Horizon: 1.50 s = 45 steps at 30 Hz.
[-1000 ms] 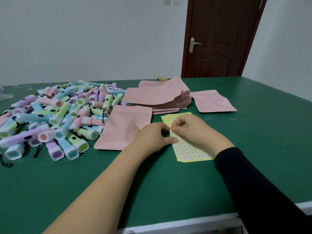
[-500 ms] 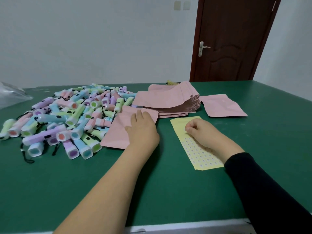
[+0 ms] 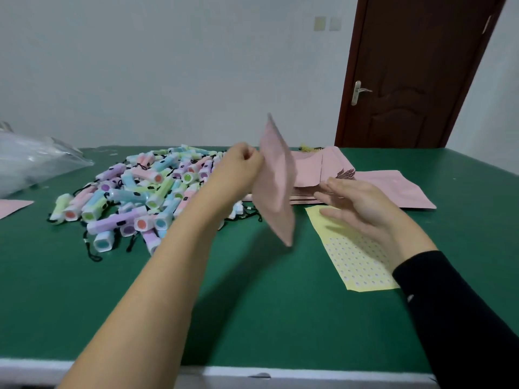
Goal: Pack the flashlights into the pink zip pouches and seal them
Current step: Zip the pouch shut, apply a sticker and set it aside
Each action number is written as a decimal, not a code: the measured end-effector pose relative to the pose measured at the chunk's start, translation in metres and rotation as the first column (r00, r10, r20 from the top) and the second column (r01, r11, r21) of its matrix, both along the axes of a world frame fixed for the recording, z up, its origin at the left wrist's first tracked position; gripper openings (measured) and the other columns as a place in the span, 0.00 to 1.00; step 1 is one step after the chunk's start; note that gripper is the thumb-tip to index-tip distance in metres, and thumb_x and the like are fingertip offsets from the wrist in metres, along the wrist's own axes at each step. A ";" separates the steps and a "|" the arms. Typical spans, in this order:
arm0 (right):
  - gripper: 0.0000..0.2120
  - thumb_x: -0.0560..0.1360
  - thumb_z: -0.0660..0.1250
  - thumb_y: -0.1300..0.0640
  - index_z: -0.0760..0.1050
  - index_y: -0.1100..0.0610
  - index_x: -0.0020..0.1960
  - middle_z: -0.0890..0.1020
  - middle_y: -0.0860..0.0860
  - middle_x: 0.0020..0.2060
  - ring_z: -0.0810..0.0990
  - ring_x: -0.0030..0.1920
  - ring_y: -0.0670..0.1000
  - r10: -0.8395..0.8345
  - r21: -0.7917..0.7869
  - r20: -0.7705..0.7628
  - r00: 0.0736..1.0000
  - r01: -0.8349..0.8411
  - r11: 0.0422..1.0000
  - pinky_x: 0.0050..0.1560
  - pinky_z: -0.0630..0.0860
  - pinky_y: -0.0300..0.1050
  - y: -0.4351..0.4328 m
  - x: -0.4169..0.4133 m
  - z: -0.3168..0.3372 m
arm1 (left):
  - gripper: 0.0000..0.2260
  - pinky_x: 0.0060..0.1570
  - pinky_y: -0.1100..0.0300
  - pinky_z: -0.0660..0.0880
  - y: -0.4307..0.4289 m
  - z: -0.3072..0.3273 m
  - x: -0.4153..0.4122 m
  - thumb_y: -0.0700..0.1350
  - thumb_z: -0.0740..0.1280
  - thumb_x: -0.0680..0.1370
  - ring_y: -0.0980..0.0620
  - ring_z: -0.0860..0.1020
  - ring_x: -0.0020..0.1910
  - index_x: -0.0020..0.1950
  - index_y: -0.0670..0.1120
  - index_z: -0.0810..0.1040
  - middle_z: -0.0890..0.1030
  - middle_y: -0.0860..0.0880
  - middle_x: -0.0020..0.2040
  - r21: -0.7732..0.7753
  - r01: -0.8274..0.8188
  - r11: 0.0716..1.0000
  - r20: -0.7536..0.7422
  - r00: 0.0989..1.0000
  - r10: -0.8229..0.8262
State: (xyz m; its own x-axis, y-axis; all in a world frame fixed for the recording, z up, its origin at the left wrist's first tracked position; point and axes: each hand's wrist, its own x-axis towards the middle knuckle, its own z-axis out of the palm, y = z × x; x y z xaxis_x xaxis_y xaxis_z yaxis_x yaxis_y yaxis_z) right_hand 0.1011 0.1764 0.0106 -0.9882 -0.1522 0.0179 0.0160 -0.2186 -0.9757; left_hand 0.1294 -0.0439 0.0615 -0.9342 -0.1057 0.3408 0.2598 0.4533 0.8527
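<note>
facing plain white walls [image 3: 168, 66] across the whole bkgd. working at a wide green table [image 3: 280, 304] w/ a pale strip edging the nr side. noting a dark brown door [image 3: 415, 80] at rear right, running past the top of view. looking over a heap of pastel flashlights [image 3: 146, 192] lying mid-left on the table, lens ends in orange, green, blue & purple, black wrist cords trailing out. catching a crumpled clear plastic bag [image 3: 33, 161] at far left, w/ a pink corner [image 3: 11, 206] lying just below it at the frame edge. passing a fanned stack of pink pouches [image 3: 323, 169] behind the hands, plus a single flat pouch [image 3: 393, 189] just right of it. finding a yellow sticker sheet [image 3: 356, 256] flat at nr right, w/ rows of small pale dots, print too small to read. holding one raised pouch [image 3: 276, 186] off the table in the left hand [image 3: 238, 169], fingers & thumb clenched on its edge, pouch tilted & blurred, between heap & stack. hovering the right hand [image 3: 362, 206] w/ fingers straight, grasping nothing, over the top of the sticker sheet, black sleeve [image 3: 463, 318] on that arm. spotting a silver lever handle [image 3: 358, 92] on the door & two pale switch plates [image 3: 327, 23] on the wall to its left.
</note>
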 end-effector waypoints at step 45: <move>0.05 0.80 0.63 0.61 0.76 0.54 0.47 0.63 0.52 0.74 0.67 0.66 0.44 0.207 0.739 -0.522 0.827 0.318 0.593 0.52 0.59 0.19 -0.059 0.007 -0.002 | 0.12 0.39 0.57 0.82 -0.059 -0.061 -0.017 0.33 0.62 0.78 0.48 0.85 0.41 0.59 0.40 0.78 0.85 0.44 0.47 0.686 0.127 0.717 0.270 0.870 -0.413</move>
State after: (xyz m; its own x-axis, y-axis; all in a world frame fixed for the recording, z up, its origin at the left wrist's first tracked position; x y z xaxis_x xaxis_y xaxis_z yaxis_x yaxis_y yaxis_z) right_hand 0.1084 0.1173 0.0088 -0.8576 -0.3089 0.4112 -0.5081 0.6327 -0.5844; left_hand 0.1126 -0.1027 0.0007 -0.9884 0.1186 -0.0944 -0.1228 -0.2618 0.9573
